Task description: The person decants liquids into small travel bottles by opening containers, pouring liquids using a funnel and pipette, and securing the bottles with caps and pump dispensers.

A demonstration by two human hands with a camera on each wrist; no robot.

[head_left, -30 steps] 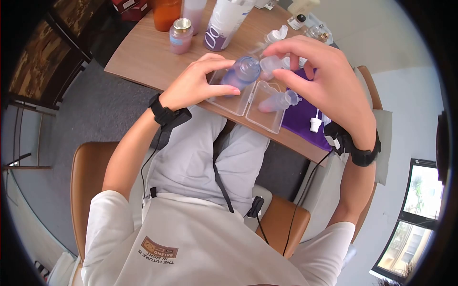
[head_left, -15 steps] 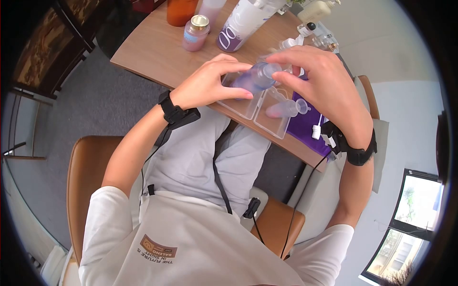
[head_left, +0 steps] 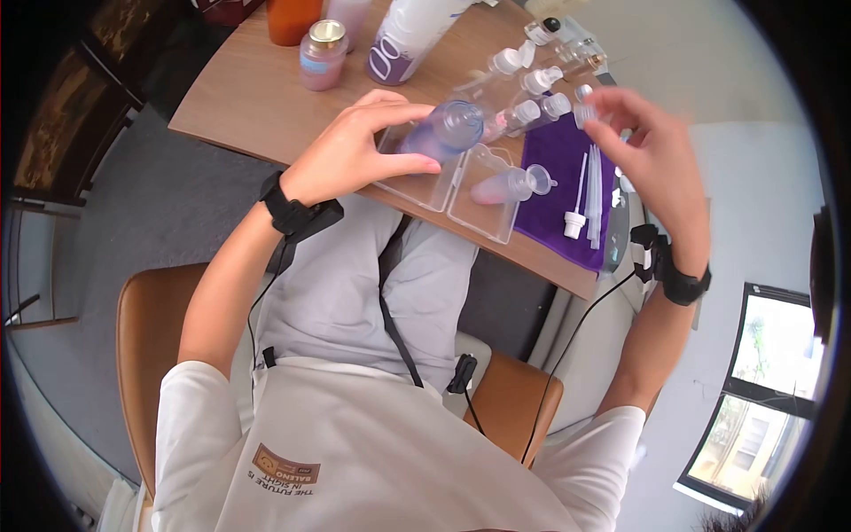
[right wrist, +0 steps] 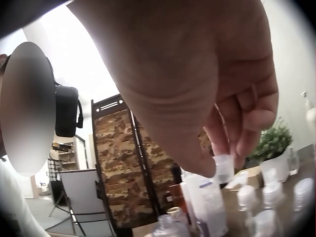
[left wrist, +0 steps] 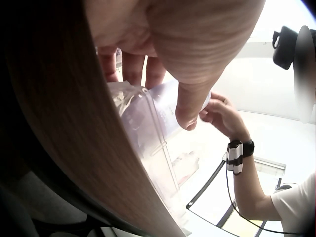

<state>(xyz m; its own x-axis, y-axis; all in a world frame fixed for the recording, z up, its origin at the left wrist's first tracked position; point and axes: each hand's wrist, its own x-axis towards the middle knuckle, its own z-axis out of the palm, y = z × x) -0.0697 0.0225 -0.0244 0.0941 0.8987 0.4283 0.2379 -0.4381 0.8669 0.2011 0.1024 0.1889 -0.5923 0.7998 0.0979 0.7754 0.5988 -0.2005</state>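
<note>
My left hand (head_left: 359, 146) grips a see-through bluish bottle (head_left: 439, 131) between thumb and fingers. The bottle tilts, its open mouth toward the right, above a clear plastic case (head_left: 452, 191). My right hand (head_left: 651, 146) is raised over the table's right side, apart from the bottle. Its thumb and fingers pinch a small translucent cap (right wrist: 224, 168), shown in the right wrist view. A small bottle of pinkish contents (head_left: 493, 188) lies in the case's right half, a clear funnel (head_left: 538, 180) at its mouth.
A purple cloth (head_left: 545, 217) bears a white spray pump (head_left: 574, 223) and clear thin tubes (head_left: 594, 191). Behind it stand several small bottles (head_left: 532, 84) with pale caps. At the back left are a gold-lidded jar (head_left: 323, 58) and a large white bottle (head_left: 403, 44).
My right hand brought the cap to the bottle's mouth, then drew it away to the right. The left hand keeps its grip on the bottle. The head view has shifted a little.
</note>
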